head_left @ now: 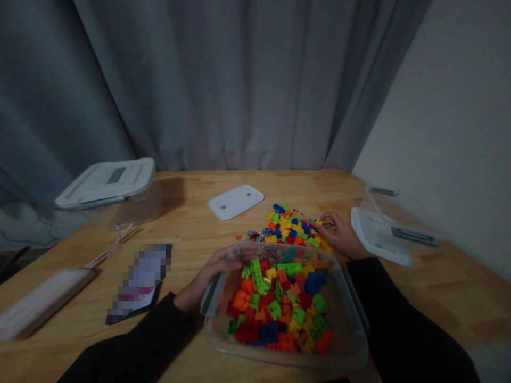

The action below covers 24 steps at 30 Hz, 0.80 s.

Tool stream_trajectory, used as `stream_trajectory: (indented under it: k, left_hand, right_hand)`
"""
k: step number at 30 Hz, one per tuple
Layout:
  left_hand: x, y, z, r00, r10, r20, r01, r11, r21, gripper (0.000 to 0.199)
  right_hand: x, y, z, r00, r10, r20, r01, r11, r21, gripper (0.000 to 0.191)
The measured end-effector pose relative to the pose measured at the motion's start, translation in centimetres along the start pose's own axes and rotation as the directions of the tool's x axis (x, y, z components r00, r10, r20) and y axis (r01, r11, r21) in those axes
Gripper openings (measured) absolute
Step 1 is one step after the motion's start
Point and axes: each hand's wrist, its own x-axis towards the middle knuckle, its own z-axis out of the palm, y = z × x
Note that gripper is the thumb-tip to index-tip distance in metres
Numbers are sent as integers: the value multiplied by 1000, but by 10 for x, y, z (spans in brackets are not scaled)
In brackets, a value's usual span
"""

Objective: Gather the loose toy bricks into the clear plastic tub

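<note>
A clear plastic box (285, 359) stands in front of me, partly filled with toy building bricks (275, 308) in red, orange, green, yellow and blue. My left hand (223, 263) grips the box's rim at the far left corner, with the thumb on the near side and the fingers behind. Beyond the box lies a loose pile of mixed bricks (285, 226), its near edge partly hidden by the box. At the right side of that pile is my right hand (339, 234), fingers curled together by some yellow bricks. What sits between those fingertips is too small to make out.
A lidded clear container (139, 207) stands back left. A white lid (235, 202) lies flat behind the pile. To the right, another clear container (399, 213) rests by a white lid (375, 239). A phone (139, 282) and a white power strip (48, 300) lie at left.
</note>
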Motion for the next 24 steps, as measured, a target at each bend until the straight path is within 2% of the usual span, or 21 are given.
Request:
stream_trajectory:
  k: [4,8,13,18,24]
  left_hand:
    - [1,-1,-1,998,7,55,-7,1000,-15,52]
    - [1,0,0,999,6,52,-5,1000,-19,52]
    - [2,1,4,999,8,51,-5,999,-48,50]
    - [1,-3,0,999,-23,29,24,999,-34,53]
    - [2,-4,-1,1000,-20,19,20,1000,-13,54]
  right_hand:
    - [-1,-12,4,1000,13,-9,-12,988,155,37]
    - [-5,-32,8,999,35,-12,-28,920,390,40]
    - [-15,-55,5,985,56,162,-138,822,552,39]
    - [-26,-67,2,937,-26,349,-209,760,616,34]
    - [-26,-64,5,896,-191,400,-163,698,697,28]
